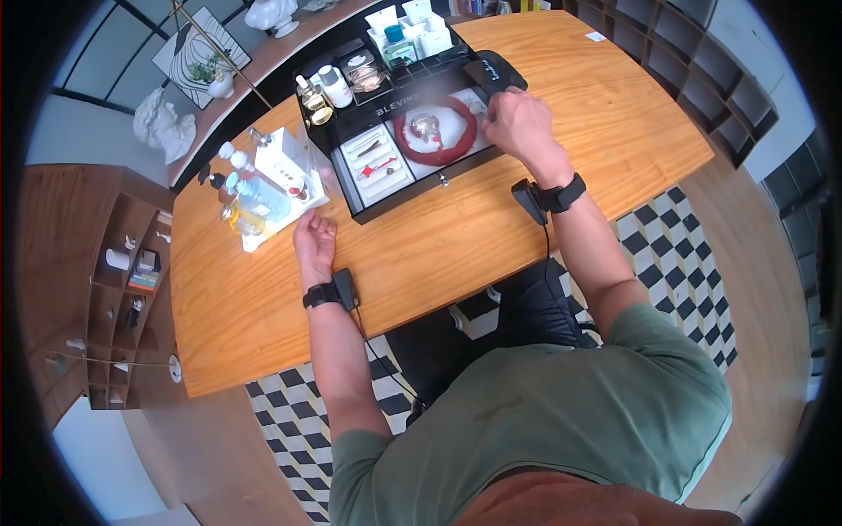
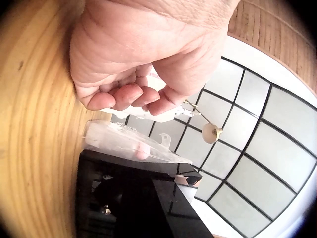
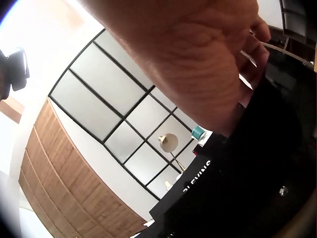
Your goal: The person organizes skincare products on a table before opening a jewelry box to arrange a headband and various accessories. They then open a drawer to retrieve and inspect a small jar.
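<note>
My left hand (image 1: 316, 239) rests on the table beside the white bottle tray, palm up with fingers loosely curled and nothing in them. In the left wrist view those fingers (image 2: 126, 94) hang just above a clear plastic bag with a pink item (image 2: 142, 150). My right hand (image 1: 519, 123) is at the right end of a black organizer box (image 1: 360, 215), its fingers bent down over the edge; what they hold, if anything, I cannot tell. Inside the open drawer lie a dark red ring-shaped band (image 1: 402, 143), a clear item (image 1: 426, 129) and a white jewellery insert (image 1: 392, 184).
Bottles and jars (image 1: 335, 86) stand in the box's back compartments, near a teal-capped bottle (image 1: 396, 48). A black pouch-like item (image 1: 504, 70) lies by the box's right end. Left of it, a white tray (image 1: 303, 207) carries several bottles (image 1: 263, 197). The wooden table (image 1: 421, 254) has rounded corners.
</note>
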`<control>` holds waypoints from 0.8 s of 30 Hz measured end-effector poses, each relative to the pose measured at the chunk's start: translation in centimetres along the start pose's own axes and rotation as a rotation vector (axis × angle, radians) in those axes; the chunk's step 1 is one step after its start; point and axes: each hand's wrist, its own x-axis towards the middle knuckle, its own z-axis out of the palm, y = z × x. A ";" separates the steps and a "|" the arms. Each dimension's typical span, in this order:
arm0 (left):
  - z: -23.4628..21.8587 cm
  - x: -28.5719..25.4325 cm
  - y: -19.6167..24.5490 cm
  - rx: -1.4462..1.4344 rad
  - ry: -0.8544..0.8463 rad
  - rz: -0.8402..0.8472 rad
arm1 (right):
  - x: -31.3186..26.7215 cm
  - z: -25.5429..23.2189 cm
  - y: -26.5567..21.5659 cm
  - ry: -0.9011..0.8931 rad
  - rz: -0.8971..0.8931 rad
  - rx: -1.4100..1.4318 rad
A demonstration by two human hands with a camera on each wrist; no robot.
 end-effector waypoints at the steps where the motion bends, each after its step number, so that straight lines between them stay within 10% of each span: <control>1: 0.0 0.0 0.0 0.004 -0.008 0.005 | 0.0 0.2 0.1 0.062 -0.014 0.044; 24: -0.6 0.7 -0.1 -0.032 0.008 -0.003 | 1.2 1.4 1.2 0.176 -0.212 0.092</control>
